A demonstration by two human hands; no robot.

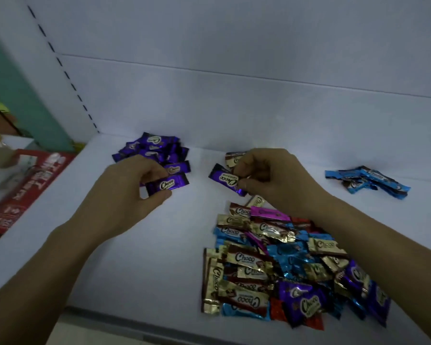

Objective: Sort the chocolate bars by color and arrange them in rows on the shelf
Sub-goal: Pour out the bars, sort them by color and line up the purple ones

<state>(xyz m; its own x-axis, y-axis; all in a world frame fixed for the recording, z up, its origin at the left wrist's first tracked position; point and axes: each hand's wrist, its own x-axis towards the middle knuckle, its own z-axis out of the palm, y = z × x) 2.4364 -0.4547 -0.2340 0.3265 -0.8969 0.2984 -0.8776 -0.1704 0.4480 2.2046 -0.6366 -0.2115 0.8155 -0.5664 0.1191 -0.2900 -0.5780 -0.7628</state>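
Fingers of the left hand (132,180) are curled close, thumb below and fingertips above, pinching a purple foil-wrapped chocolate bar (168,186) by its left end; the bar lies nearly level just above the white shelf board (159,257), touching the near edge of a heap of purple wrapped bars (154,150) that sits toward the shelf's back left corner. Fingers of the right hand (269,178) are bunched into a tight curl, thumb and forefinger nipping the right end of a second purple wrapped bar (224,179), which slants down to the right. Higher fingers of that same hand press on a gold-and-brown wrapped bar (234,158) at the middle of the shelf near the back; whether they grip it or only touch it cannot be told. Near the right edge lies a small stack of light blue wrapped bars (371,181), well apart from both hands. Toward the front edge, under the right forearm, spreads a mixed pile of gold, blue, purple, pink and red wrapped bars (271,267). Off the shelf's left edge stands a red printed carton (28,185).
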